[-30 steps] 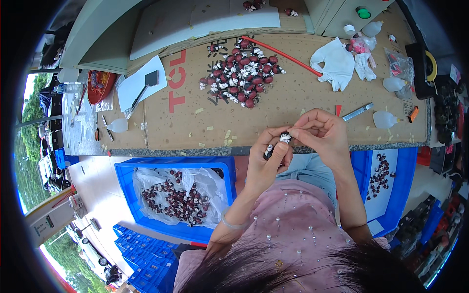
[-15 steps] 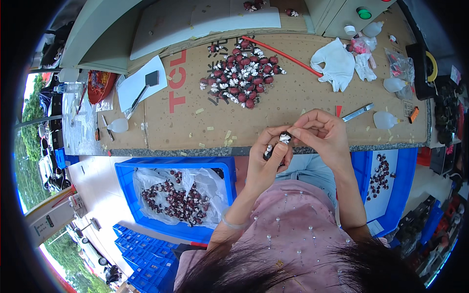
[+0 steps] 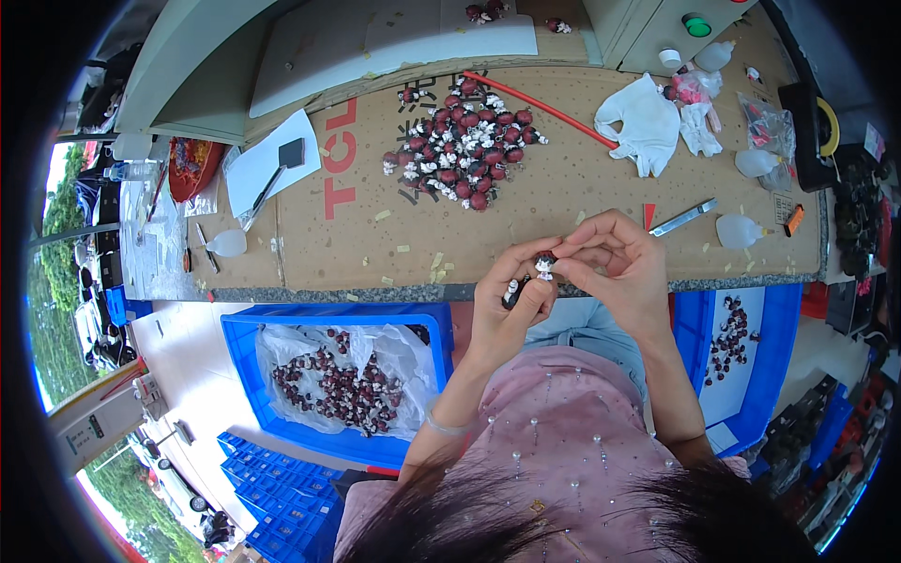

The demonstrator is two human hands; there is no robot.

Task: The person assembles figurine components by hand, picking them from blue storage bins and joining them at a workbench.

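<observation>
Between the fingertips of both hands, just over the table's front edge, is a small figurine (image 3: pixel 544 266) with dark hair, a pale face and a white body. My left hand (image 3: pixel 511 305) is closed, steadying it from the left with thumb and forefinger. A second dark-and-white figurine (image 3: pixel 512 293) is tucked in the curled fingers of that same hand. From the right, my right hand (image 3: pixel 615 267) pinches the first figurine with thumb and index finger. Farther off on the cardboard lies a heap of dark red and white figurines (image 3: pixel 469 141).
A red rod (image 3: pixel 540 108) and white cloth gloves (image 3: pixel 643 122) lie beyond my hands. To the right are a metal-bladed tool (image 3: pixel 683 218) and plastic squeeze bottles (image 3: pixel 740 231). Below the table edge, blue bins (image 3: pixel 239 352) with more figurines stand at either side.
The figurine has been turned, so its face and dark hair now show where mostly white showed before. Both hands have shifted only slightly.
</observation>
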